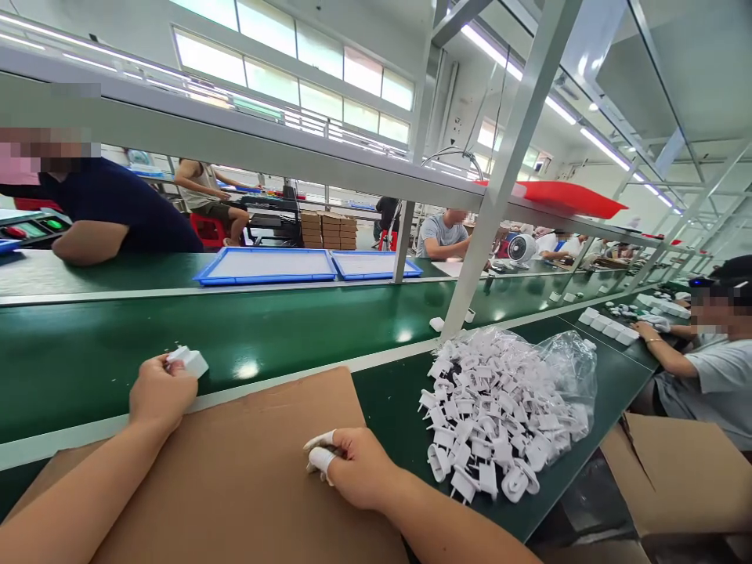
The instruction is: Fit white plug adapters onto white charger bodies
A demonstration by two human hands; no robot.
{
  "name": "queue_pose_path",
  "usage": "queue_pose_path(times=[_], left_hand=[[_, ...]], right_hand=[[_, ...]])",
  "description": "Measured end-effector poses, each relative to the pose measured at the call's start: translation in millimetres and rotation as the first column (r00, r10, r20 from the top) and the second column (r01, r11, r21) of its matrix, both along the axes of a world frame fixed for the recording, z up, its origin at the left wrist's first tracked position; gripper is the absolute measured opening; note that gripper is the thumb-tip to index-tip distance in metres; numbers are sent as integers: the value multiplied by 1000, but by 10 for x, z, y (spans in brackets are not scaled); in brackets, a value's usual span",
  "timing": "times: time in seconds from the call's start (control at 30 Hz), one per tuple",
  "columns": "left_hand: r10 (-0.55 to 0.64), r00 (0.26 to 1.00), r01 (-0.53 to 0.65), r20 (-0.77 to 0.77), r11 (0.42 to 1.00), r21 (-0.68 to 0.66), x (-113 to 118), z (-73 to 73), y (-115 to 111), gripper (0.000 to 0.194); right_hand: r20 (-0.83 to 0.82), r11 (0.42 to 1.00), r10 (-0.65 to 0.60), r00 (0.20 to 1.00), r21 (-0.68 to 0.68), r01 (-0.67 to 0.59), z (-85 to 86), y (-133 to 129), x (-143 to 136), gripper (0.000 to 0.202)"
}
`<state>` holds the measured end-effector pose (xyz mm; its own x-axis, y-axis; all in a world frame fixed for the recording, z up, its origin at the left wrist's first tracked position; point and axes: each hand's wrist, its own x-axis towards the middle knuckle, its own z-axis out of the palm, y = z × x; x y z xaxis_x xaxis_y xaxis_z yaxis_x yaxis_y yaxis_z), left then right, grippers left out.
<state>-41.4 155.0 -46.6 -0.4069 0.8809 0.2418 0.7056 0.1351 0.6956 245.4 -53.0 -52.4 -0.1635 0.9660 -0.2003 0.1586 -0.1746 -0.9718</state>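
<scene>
My left hand [163,392] is closed around a white plug-in charger [189,361], its metal prongs pointing up and away, above the near edge of the green conveyor belt [282,329]. White finger cots cover fingertips of my right hand [352,466]. It hovers over the brown cardboard [235,478], fingers loosely bent and apart, with nothing seen in them. Right of that hand lies a big heap of white plug parts [493,415], partly in a clear plastic bag [567,368].
A slanted metal post [505,172] rises behind the heap. Blue-rimmed trays [264,280] lie beyond the belt. Two small white pieces [436,323] sit by the post's foot. At right, a co-worker [717,352] handles white parts; an open carton [681,478] stands below.
</scene>
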Motion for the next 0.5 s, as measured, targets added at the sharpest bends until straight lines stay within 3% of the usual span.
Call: queue_pose_path(times=[0.1, 0.17, 0.23, 0.3, 0.33, 0.4, 0.5], left_hand=[[83, 993, -81, 82, 996, -31, 51, 50, -67, 74], [132, 986, -142, 102, 986, 90, 134, 104, -156, 86], [105, 990, -129, 95, 944, 303, 241, 164, -262, 93], [-39, 999, 29, 12, 880, 475, 353, 198, -362, 80], [-140, 989, 148, -54, 853, 500, 407, 191, -403, 69], [-366, 914, 405, -174, 800, 442, 507, 117, -463, 52], [-673, 699, 715, -241, 667, 211, 623, -106, -508, 53]], right_hand=[[-15, 999, 3, 1000, 39, -3, 66, -15, 13, 26], [-73, 999, 11, 997, 54, -7, 135, -27, 27, 34], [-109, 998, -4, 994, 60, 11, 195, -34, 38, 36], [-76, 995, -51, 996, 86, 58, 222, -33, 44, 35], [-47, 990, -80, 996, 109, 85, 221, -28, 45, 36], [-3, 977, -140, 990, 164, 139, 192, -8, 47, 39], [21, 941, -233, 972, 256, 220, 131, 47, 83, 45]])
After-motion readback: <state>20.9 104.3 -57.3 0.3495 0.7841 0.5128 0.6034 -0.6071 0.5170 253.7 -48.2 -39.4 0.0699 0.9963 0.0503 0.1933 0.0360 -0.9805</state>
